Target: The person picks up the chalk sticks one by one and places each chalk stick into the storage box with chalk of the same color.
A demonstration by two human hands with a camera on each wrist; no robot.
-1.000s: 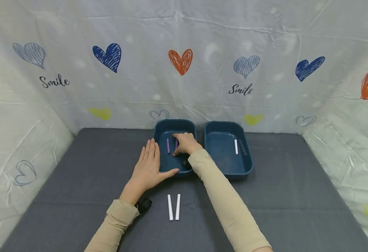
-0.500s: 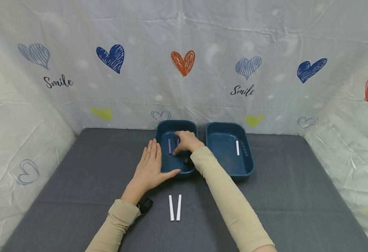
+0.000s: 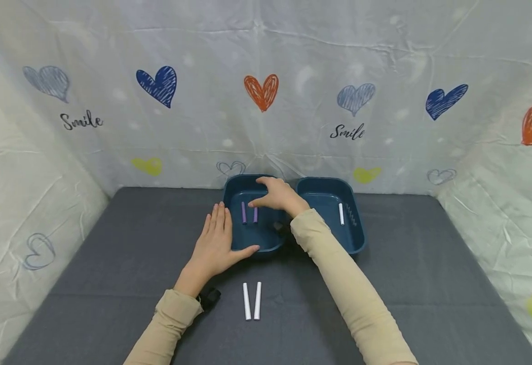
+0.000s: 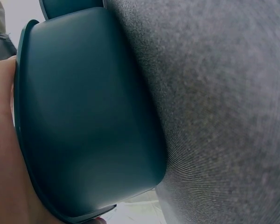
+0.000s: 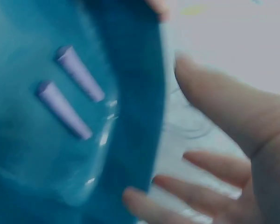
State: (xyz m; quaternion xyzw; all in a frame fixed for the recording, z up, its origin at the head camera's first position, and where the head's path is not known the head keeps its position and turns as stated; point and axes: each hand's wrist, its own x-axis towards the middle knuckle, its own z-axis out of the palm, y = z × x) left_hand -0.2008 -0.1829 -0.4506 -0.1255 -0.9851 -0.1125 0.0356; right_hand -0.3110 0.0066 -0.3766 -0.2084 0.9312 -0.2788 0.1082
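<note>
Two purple chalk sticks [image 3: 243,213] lie side by side in the left dark-blue tray [image 3: 257,245]. Over that tray's right side, my right hand [image 3: 280,196] has its thumb and fingers spread with nothing between them. The right wrist view shows both purple chalks [image 5: 65,110] lying apart from the right hand's fingers [image 5: 200,193]. My left hand [image 3: 215,242] rests along the tray's left wall, fingers straight and thumb out at the front rim. In the left wrist view, that hand [image 4: 7,140] lies against the tray's rim, beside its outer wall [image 4: 88,112].
A second dark-blue tray [image 3: 325,238] stands to the right, holding one white chalk stick [image 3: 341,214]. Two more white chalk sticks [image 3: 258,301] lie on the grey cloth in front of the left tray. A heart-printed white curtain [image 3: 302,142] hangs behind the table.
My right hand lets go of the right-hand purple chalk, which stays in the left tray. It lifts and moves right, fingers spreading. The left hand stays on the tray.
</note>
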